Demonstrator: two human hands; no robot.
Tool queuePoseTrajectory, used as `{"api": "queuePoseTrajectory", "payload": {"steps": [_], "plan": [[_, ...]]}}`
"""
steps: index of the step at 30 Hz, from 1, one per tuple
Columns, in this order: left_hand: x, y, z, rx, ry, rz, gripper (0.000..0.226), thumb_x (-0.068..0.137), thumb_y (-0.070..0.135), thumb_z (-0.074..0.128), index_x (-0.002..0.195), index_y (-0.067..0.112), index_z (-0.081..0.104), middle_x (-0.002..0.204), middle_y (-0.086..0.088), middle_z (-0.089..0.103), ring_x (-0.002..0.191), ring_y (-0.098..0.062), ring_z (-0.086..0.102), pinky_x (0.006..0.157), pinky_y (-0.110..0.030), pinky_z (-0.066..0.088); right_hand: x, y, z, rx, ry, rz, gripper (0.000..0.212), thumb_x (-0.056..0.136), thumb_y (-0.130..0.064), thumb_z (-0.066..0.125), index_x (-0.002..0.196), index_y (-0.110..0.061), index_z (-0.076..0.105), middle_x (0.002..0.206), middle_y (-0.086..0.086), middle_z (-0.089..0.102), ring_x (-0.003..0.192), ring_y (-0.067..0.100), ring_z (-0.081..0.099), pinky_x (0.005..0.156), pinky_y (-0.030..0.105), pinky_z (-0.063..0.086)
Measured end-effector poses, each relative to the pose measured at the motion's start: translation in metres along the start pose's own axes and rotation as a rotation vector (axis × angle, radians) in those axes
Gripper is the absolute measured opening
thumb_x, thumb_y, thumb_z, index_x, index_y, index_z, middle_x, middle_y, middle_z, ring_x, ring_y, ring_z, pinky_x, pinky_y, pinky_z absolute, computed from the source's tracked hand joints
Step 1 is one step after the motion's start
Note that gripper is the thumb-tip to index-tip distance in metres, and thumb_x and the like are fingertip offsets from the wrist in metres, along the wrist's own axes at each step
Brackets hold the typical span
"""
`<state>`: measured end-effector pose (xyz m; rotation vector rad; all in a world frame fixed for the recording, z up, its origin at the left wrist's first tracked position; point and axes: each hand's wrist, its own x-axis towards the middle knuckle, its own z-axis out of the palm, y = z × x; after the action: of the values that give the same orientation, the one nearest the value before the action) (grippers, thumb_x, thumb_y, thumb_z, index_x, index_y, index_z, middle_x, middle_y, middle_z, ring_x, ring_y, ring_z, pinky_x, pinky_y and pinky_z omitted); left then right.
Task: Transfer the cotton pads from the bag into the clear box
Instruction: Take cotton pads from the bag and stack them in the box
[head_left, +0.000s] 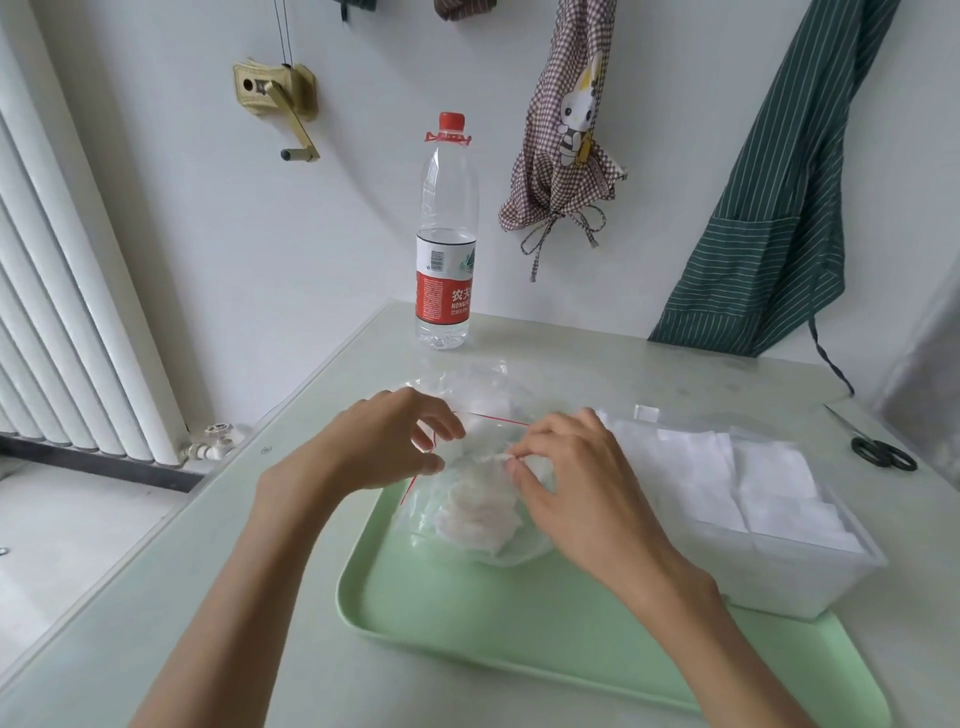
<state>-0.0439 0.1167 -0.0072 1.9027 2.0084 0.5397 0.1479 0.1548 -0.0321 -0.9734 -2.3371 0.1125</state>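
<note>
Legible markings: one labelled water bottle.

The water bottle (447, 234), standing at the far edge of the desk (182, 597), carries a red-and-white label (445, 283). The label's red lower band shows white Chinese characters "农夫" cut off by the bottle's curve, with Latin letters beginning "NONG F" just beneath them and a smaller line too blurred to read. The label's white upper band bears a barcode (438, 260), its digits unreadable. No other writing can be read.
</note>
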Motion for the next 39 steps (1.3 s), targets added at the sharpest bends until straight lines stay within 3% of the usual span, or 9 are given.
{"api": "queuePoseTrajectory", "payload": {"steps": [3, 7, 12, 15, 19, 28, 32, 35, 39], "plan": [[0.0, 0.001, 0.001, -0.028, -0.042, 0.011, 0.018, 0.09, 0.02, 0.059, 0.094, 0.037, 0.059, 0.104, 0.015, 0.065, 0.094, -0.006, 0.063, 0.093, -0.032, 0.047, 0.003, 0.001, -0.007, 0.133, 0.186, 0.062, 0.013, 0.09, -0.025, 0.059, 0.089, -0.021, 0.071, 0.09, -0.012, 0.064, 0.091, 0.007, 0.048, 0.081, 0.017, 0.04], [0.001, 0.012, 0.003, -0.041, 0.072, -0.009, 0.025, 0.098, 0.023, 0.043, 0.079, 0.034, 0.054, 0.082, 0.02, 0.06, 0.087, -0.013, 0.057, 0.081, -0.028, 0.042, 0.004, -0.002, -0.032, 0.878, 0.066, 0.391, 0.012, 0.091, -0.016, 0.059, 0.087, -0.014, 0.07, 0.068, -0.008, 0.068, 0.064, 0.004, 0.062, 0.056, 0.014, 0.044], [-0.003, 0.049, -0.004, -0.62, 0.145, -0.064, 0.053, 0.097, 0.049, 0.026, 0.082, 0.018, 0.066, 0.079, 0.003, 0.069, 0.07, -0.007, 0.062, 0.063, -0.015, 0.041, -0.005, 0.004, -0.053, 1.367, -0.054, 0.606, 0.013, 0.091, -0.014, 0.056, 0.085, -0.013, 0.068, 0.071, 0.0, 0.07, 0.064, 0.008, 0.066, 0.051, 0.013, 0.048], [-0.004, 0.058, 0.0, -0.773, -0.078, -0.023, 0.064, 0.089, 0.06, 0.028, 0.099, 0.014, 0.071, 0.092, 0.001, 0.075, 0.085, -0.007, 0.07, 0.076, -0.024, 0.047, -0.005, 0.008, -0.06, 1.403, 0.014, 0.627, 0.011, 0.09, -0.013, 0.056, 0.09, -0.01, 0.067, 0.074, 0.003, 0.071, 0.066, 0.009, 0.068, 0.056, 0.014, 0.051], [-0.002, 0.063, 0.011, -0.925, -0.021, 0.067, 0.03, 0.091, 0.03, 0.055, 0.102, 0.007, 0.071, 0.099, -0.003, 0.074, 0.093, -0.013, 0.069, 0.084, -0.025, 0.055, -0.005, 0.013, -0.062, 1.286, 0.073, 0.64, 0.011, 0.091, -0.012, 0.057, 0.093, -0.009, 0.067, 0.076, 0.002, 0.07, 0.066, 0.011, 0.069, 0.058, 0.016, 0.053], [0.022, 0.103, 0.033, -0.961, -0.04, 0.07, 0.02, 0.086, 0.017, 0.065, 0.088, -0.002, 0.072, 0.081, -0.005, 0.071, 0.077, -0.007, 0.067, 0.079, -0.022, 0.056, -0.007, 0.054, -0.067, 0.662, 0.416, 0.489, 0.014, 0.083, -0.034, 0.069, 0.085, -0.021, 0.075, 0.073, -0.014, 0.07, 0.061, 0.003, 0.056, 0.06, 0.011, 0.043], [0.027, 0.105, 0.039, -1.031, -0.083, 0.041, 0.017, 0.09, 0.015, 0.06, 0.079, 0.01, 0.071, 0.072, 0.004, 0.069, 0.071, -0.005, 0.066, 0.072, -0.02, 0.057, -0.009, 0.071, -0.072, 0.85, 0.57, 0.653, 0.011, 0.084, -0.03, 0.069, 0.082, -0.02, 0.074, 0.069, -0.008, 0.061, 0.064, 0.005, 0.05, 0.061, 0.017, 0.042], [0.029, 0.104, 0.042, -1.032, -0.083, -0.003, 0.017, 0.092, 0.016, 0.057, 0.09, 0.008, 0.072, 0.082, 0.0, 0.074, 0.079, -0.006, 0.07, 0.07, -0.023, 0.058, -0.007, 0.073, -0.087, 1.293, 0.397, 0.733, 0.002, 0.079, -0.022, 0.072, 0.079, -0.02, 0.071, 0.066, -0.01, 0.059, 0.06, 0.002, 0.053, 0.053, 0.012, 0.042], [0.028, 0.107, 0.045, -1.027, -0.114, -0.01, 0.023, 0.095, 0.014, 0.051, 0.1, 0.004, 0.072, 0.098, -0.008, 0.074, 0.092, -0.013, 0.07, 0.072, -0.023, 0.058, -0.007, 0.069, -0.085, 1.081, 0.108, 0.617, 0.016, 0.07, -0.025, 0.077, 0.084, -0.016, 0.076, 0.062, -0.005, 0.058, 0.05, 0.003, 0.047, 0.049, 0.012, 0.038]]}}
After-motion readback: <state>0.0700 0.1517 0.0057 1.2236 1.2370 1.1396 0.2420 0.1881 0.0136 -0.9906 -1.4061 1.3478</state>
